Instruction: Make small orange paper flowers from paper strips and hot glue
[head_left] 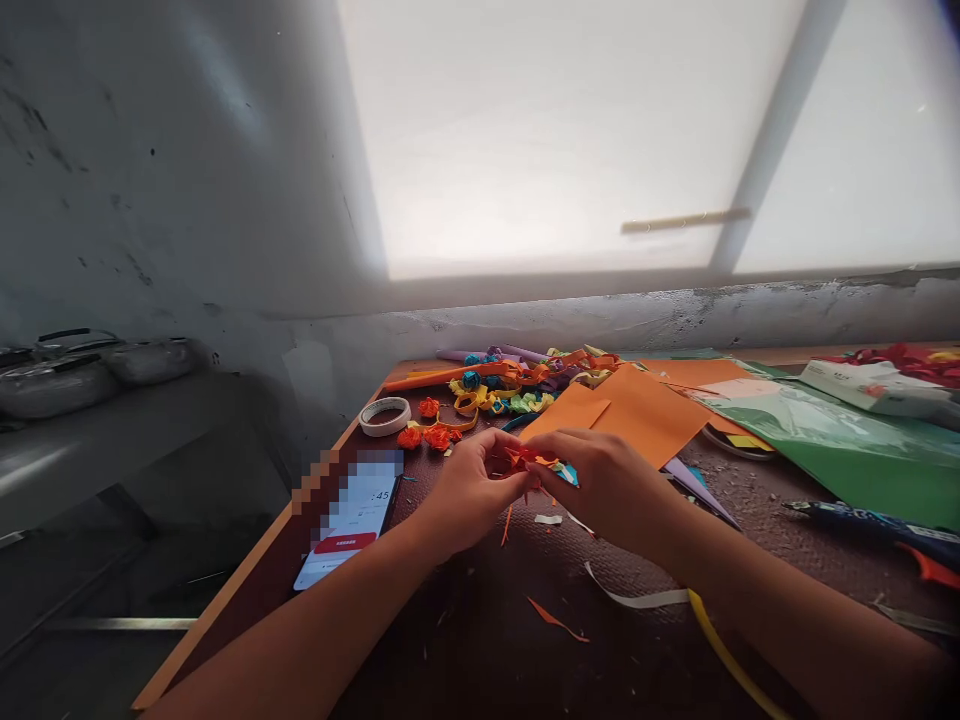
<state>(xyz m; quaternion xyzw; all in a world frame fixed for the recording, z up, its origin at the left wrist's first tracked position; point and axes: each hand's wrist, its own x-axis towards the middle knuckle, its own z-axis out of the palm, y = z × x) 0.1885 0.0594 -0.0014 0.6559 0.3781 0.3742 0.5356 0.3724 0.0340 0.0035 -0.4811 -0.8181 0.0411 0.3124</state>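
Over the middle of the table, my left hand point(474, 490) and my right hand point(592, 472) come together with fingers closed around a small orange paper flower point(519, 458). Its petals look spiky and cut; much of it is hidden by my fingers. Finished-looking orange paper flowers point(437, 437) lie just beyond my left hand. A roll of white tape point(385, 416) sits beside them. Sheets of orange paper point(637, 405) lie behind my right hand. Thin orange scraps point(556, 618) and a pale paper strip point(637, 600) are on the dark tabletop near my wrists.
A phone point(351, 525) lies at the table's left edge. Coloured paper flowers and strips point(517, 385) are heaped at the back. On the right are green sheets point(847, 450), a white box point(877, 385) and a dark patterned pouch point(885, 530). Pots point(67, 385) stand on a side bench.
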